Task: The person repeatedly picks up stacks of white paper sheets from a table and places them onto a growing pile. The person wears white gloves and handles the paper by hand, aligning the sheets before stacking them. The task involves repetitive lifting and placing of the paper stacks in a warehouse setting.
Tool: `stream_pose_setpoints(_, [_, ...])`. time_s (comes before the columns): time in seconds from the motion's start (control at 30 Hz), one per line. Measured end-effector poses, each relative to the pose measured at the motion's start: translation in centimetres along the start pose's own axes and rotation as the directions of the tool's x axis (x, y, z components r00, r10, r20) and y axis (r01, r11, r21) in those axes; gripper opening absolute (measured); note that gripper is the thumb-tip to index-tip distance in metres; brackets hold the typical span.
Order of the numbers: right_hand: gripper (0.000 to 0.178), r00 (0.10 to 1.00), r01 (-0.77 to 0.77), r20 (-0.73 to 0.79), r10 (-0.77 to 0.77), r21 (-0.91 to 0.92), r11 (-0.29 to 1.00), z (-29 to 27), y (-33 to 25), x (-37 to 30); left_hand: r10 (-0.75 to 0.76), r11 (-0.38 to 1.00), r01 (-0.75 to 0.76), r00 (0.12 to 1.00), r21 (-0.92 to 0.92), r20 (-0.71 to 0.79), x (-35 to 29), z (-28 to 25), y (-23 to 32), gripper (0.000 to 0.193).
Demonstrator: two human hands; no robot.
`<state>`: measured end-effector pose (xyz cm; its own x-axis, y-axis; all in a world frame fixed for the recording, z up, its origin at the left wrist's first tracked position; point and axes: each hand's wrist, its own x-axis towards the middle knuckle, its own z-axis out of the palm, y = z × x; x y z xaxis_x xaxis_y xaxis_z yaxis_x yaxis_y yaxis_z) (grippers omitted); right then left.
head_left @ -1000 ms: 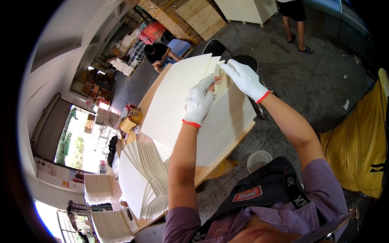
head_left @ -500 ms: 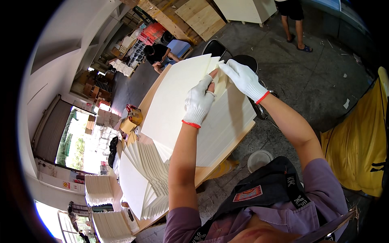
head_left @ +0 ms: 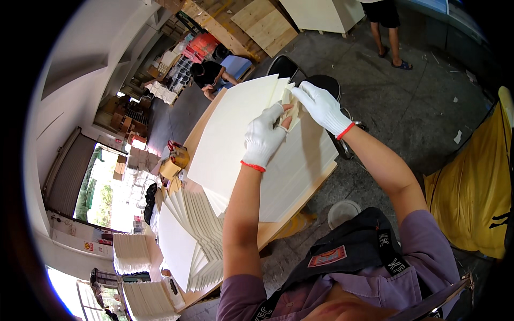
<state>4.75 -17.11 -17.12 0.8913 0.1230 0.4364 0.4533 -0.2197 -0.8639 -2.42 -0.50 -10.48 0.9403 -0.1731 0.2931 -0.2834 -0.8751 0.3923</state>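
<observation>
Large white sheets (head_left: 230,125) lie fanned in a stack on a wooden table, their corners lifted and staggered at the far end. Both my hands wear white knit gloves with red cuffs. My left hand (head_left: 266,134) rests on the upper sheets, its bare thumb and fingertip spread apart by the staggered edges. Opposite it, my right hand (head_left: 322,108) has its fingers together at the raised corners, closed on the sheet edges; its fingertips are partly hidden. More white sheets (head_left: 297,171) lie flat beneath, with the right hand's shadow across them.
Bent, fanned sheets (head_left: 201,224) and further stacks (head_left: 131,251) occupy the table's left. A tape roll (head_left: 179,155) sits at its far edge. Beyond are a black chair (head_left: 324,83), a seated person (head_left: 209,75) and a standing person (head_left: 393,37). A bucket (head_left: 342,213) and yellow cover (head_left: 471,187) are right.
My left hand's bare fingers have shifted right and spread wider. The right hand has lowered slightly, and the lifted sheet corners have shifted a little.
</observation>
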Motion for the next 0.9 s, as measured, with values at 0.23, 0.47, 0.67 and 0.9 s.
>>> stream_pose_setpoints(0.23, [0.040,0.980,0.096,-0.157,-0.125,-0.180,0.979,-1.5,-2.0,-0.4,0.173,0.982,-0.157,0.967,0.101,-0.187,-1.2,1.0,-0.6,0.046])
stream_pose_setpoints(0.47, [0.035,0.885,-0.359,0.285,0.368,0.921,0.150,3.2,-2.5,-0.3,0.400,0.885,-0.243,0.834,0.397,-0.380,-0.7,2.1,-1.6,0.037])
stream_pose_setpoints(0.67, [0.029,0.748,-0.642,0.596,0.292,0.761,0.092,6.7,-4.6,-2.2,0.400,0.910,-0.395,0.751,0.127,-0.525,-8.4,1.7,-1.4,0.026])
stream_pose_setpoints(0.9, [0.036,0.721,-0.680,0.624,0.302,0.721,0.134,7.7,-5.5,-3.2,-0.173,0.883,-0.003,0.927,-0.469,-0.333,-19.7,4.2,-3.4,0.019])
